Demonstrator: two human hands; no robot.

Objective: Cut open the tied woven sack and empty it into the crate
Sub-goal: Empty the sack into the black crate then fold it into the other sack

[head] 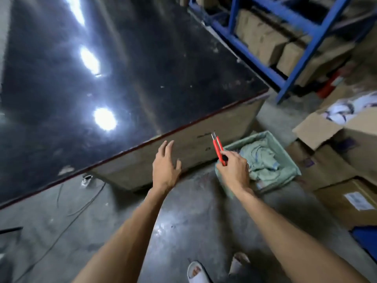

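Note:
My right hand (234, 168) grips small red-handled snips (218, 148), blades pointing up and apart. It hovers above the near left corner of a pale green crate (293, 166) on the floor. Crumpled green cloth or sacking (261, 160) lies inside the crate; I cannot tell if it is the woven sack. My left hand (166, 166) is open with fingers spread, held in front of the table's wooden side panel (195, 144), holding nothing. No tied sack is clearly visible.
A large glossy black table (102, 78) fills the left and centre. Blue metal shelving (265, 48) with cardboard boxes stands behind on the right. Open cardboard boxes (336, 139) crowd the right floor. Cables (77, 207) trail on the concrete at left. My sandalled feet (197, 272) are below.

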